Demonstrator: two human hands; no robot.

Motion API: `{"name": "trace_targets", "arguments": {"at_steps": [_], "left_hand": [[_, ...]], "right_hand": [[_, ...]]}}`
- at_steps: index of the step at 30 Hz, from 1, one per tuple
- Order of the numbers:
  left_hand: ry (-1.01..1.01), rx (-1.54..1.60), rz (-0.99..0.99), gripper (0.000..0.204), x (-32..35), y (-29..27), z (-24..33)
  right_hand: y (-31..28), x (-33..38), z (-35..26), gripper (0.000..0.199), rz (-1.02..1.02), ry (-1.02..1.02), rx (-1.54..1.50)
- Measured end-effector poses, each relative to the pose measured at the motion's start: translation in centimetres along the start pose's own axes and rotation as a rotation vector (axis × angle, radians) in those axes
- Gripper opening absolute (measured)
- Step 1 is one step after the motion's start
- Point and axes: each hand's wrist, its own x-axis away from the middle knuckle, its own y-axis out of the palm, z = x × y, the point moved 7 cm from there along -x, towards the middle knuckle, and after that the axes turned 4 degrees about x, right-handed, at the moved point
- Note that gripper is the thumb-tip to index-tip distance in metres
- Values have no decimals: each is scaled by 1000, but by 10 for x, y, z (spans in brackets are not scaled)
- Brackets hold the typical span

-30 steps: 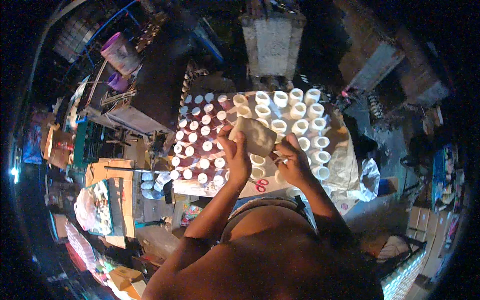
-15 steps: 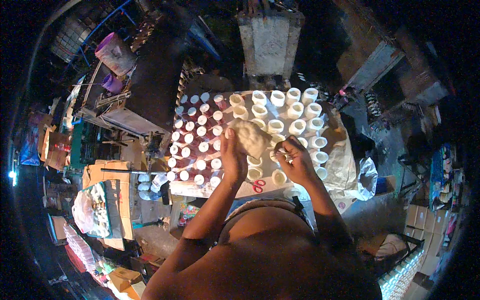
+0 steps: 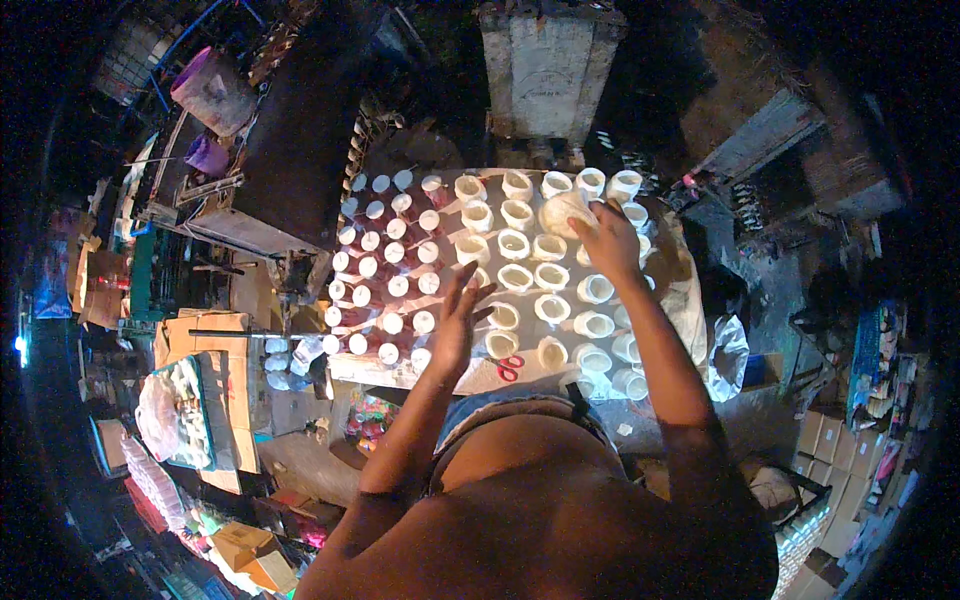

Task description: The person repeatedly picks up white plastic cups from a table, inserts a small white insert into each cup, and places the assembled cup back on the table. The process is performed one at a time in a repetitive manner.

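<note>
1. Your right hand [image 3: 610, 240] reaches to the far right part of the table [image 3: 680, 290], fingers curled around a pale lump or wad [image 3: 563, 212] that sits among the back rows of open cups; what the lump is made of is too small to tell.
2. Your left hand [image 3: 458, 320] hovers flat and open, fingers spread, over the middle of the table near its front edge, gripping nothing; whether it touches the cups below, you cannot tell.
3. The right half of the table holds open pale cups [image 3: 515, 244] standing upright in rows, rims up. Several show a pale yellowish inside, but whether that is a filling or bare wall cannot be told.
4. The left half holds rows of smaller containers with white round tops [image 3: 385, 265] and reddish-brown bodies, upright and packed close.
5. Red-handled scissors [image 3: 510, 367] lie at the table's front edge, just beside your left forearm.
6. To your left, off the table, a cardboard box [image 3: 185, 400] holds a clear bag of pale pieces.
7. A few more white-topped containers [image 3: 280, 352] stand just left of the table's front corner.
</note>
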Motion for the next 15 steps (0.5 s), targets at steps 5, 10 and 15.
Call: {"name": "trace_targets", "arguments": {"at_steps": [5, 10, 15], "left_hand": [[11, 3, 167, 51, 6, -41, -3], [-17, 12, 254, 40, 25, -64, -10], [-53, 17, 332, 36, 30, -80, -20]], "right_hand": [[99, -41, 57, 29, -265, -12, 232], [162, -39, 78, 30, -431, -58, 336], [173, -45, 91, 42, -500, -6, 352]]}}
